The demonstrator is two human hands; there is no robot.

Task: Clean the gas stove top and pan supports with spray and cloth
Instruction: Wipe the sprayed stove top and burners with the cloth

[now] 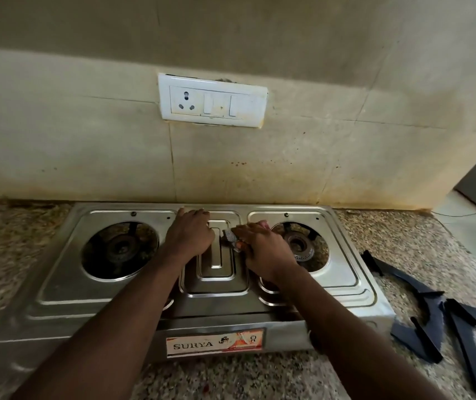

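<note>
Head view: your left hand (pixel 189 232) lies flat and open, bracing the two-burner stainless-steel gas stove top (pixel 57 295); your right hand (pixel 262 246) grips a small crumpled grey cloth (pixel 230 235) pressed on the ribbed centre panel (pixel 216 280). Work along the grooves with firm strokes. The dark metal pan supports (pixel 433 319) lie off the stove on the speckled granite counter (pixel 404 249), probably unwiped; no spray bottle shows.

A speckled granite counter (pixel 404 243) against the wall carries a steel two-burner stove (pixel 66 295) set back at its rear edge, and two dark pan supports (pixel 433 321) lying overlapped on the bare stone just right of the stove.
</note>
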